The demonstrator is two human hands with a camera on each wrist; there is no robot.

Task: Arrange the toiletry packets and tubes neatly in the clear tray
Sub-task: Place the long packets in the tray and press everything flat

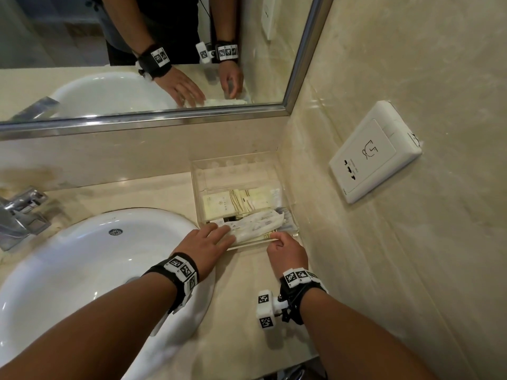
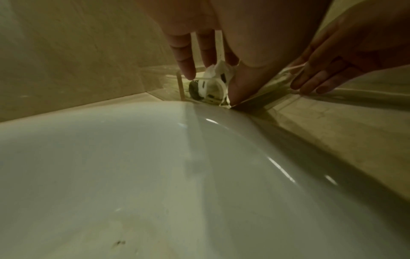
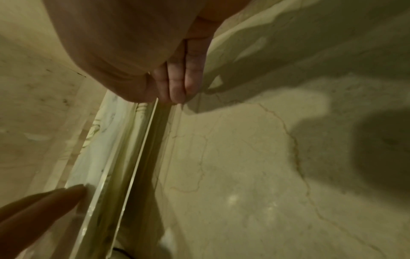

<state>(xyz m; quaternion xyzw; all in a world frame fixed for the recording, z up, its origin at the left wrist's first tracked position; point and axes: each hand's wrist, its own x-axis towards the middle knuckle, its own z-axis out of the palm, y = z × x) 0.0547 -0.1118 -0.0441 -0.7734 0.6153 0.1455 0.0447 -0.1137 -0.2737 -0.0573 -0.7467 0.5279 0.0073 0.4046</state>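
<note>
From the left, past the white sink (image 1: pixel 82 270), our left hand (image 1: pixel 204 246) lies with fingers straight and nearly flat on the crinkled white packets (image 1: pixel 255 227) at the near end of the clear tray (image 1: pixel 288 212), pressing them down rather than gripping. Farther right, our right hand (image 1: pixel 286 252) curls its fingers over the tray's near wall, thumb inside, apparently pinching a thin packet edge there, though we cannot tell for sure. We judge this to be the tidying step, with cream sachets (image 1: pixel 236 202) already lying flat mid-tray; next we need to square the white packets beside them.
</note>
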